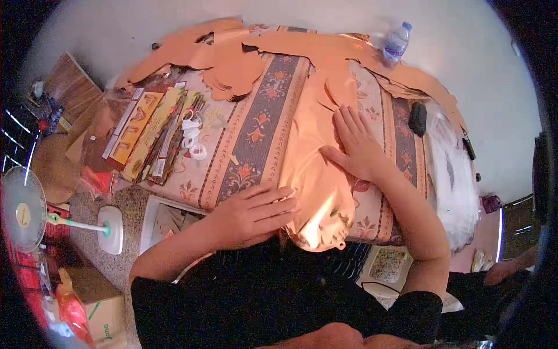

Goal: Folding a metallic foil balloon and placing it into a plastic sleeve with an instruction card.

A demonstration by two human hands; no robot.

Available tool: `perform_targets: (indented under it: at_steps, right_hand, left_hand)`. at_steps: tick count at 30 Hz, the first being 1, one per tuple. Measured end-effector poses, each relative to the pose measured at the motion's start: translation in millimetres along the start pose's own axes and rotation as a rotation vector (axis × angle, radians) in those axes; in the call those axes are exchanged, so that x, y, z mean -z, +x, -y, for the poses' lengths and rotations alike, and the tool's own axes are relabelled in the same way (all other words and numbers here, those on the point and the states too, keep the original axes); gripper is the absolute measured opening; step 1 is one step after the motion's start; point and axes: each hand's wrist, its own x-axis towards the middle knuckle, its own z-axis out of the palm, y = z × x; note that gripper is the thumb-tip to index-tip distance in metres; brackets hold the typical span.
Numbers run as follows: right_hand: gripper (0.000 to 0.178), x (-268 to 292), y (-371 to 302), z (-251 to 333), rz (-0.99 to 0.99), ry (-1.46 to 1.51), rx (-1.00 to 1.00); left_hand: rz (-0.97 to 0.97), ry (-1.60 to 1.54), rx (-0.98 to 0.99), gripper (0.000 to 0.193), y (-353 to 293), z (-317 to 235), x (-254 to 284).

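A shiny copper-coloured foil sheet (317,168) lies over the front edge of a table covered with a patterned cloth (256,131). My left hand (253,212) rests flat on the near left edge of the foil, fingers spread and pointing right. My right hand (354,145) presses flat on the foil's right side, fingers pointing away from me. Neither hand grips anything. More cut orange foil shapes (232,64) are piled at the far side of the table.
A clear plastic water bottle (397,43) stands at the far right. Long flat printed packs (145,131) and white rings (192,136) lie on the left. A black object (417,118) and clear plastic bags (453,168) sit right. A standing fan (26,212) and a cardboard box (99,311) are on the floor left.
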Motion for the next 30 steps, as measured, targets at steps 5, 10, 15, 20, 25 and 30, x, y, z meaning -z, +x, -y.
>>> perform_targets:
  at_steps: [5, 10, 15, 20, 25, 30]
  right_hand:
    - [0.087, -4, 2, -1, -0.013, -0.014, -0.002]
    - [0.088, -2, 8, -1, -0.005, -0.005, -0.024]
    - [0.088, -3, 13, -1, 0.014, -0.008, -0.033]
    - [0.088, -8, 13, -5, -0.01, 0.009, -0.021]
    - [0.091, -7, 13, -7, 0.0, 0.062, -0.015]
    - [0.095, -1, 12, -5, 0.038, 0.051, -0.021]
  left_hand:
    - [-0.021, -0.317, 0.054, 0.036, 10, 16, 20]
    - [-0.005, -0.403, 0.274, 0.034, 37, 66, 33]
    - [-0.081, -0.07, 0.339, 0.039, 95, 102, 26]
    - [-0.211, 0.114, 0.212, 0.031, 108, 130, -2]
    - [-0.145, 0.134, 0.251, 0.045, 101, 138, -5]
    - [-0.002, 0.167, 0.268, 0.065, 103, 141, 1]
